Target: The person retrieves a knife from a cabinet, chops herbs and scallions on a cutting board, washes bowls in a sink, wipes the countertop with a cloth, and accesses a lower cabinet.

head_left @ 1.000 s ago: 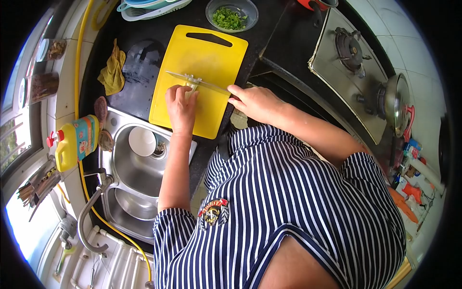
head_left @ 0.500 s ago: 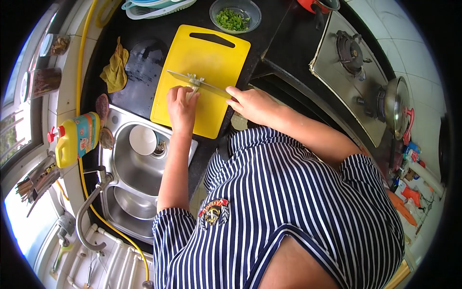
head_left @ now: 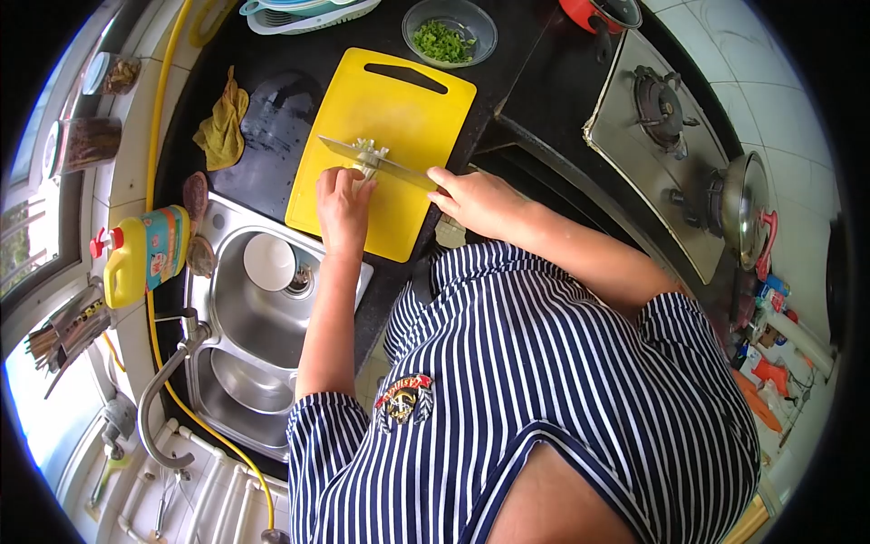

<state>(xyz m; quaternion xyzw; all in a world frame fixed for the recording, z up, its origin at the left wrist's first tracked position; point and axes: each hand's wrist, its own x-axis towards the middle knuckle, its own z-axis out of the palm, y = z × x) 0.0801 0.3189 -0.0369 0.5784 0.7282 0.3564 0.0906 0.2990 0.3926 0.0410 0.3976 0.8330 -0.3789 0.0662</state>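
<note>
On a yellow cutting board point(head_left: 399, 109), my right hand point(head_left: 482, 201) grips the handle of a kitchen knife point(head_left: 394, 168), its blade pointing left across the board. Curled fingers of my left hand point(head_left: 344, 213) press down on pale green-white vegetable stalks, just on the near side of the blade. Small cut pieces of the pale vegetable point(head_left: 366, 148) lie along the far side of the blade. The stalk ends are mostly hidden under my left fingers.
Beyond the board stands a bowl point(head_left: 494, 41) of chopped greens. To the left are a yellow cloth point(head_left: 220, 125), a steel sink point(head_left: 237, 319) with a white bowl point(head_left: 270, 263), and a yellow jug point(head_left: 145, 254). A gas stove point(head_left: 625, 163) with a lidded pan point(head_left: 745, 213) is on the right.
More cut pieces lie spread beyond the blade. Both hands and the knife keep nearly the same place, with the view shifted slightly.
</note>
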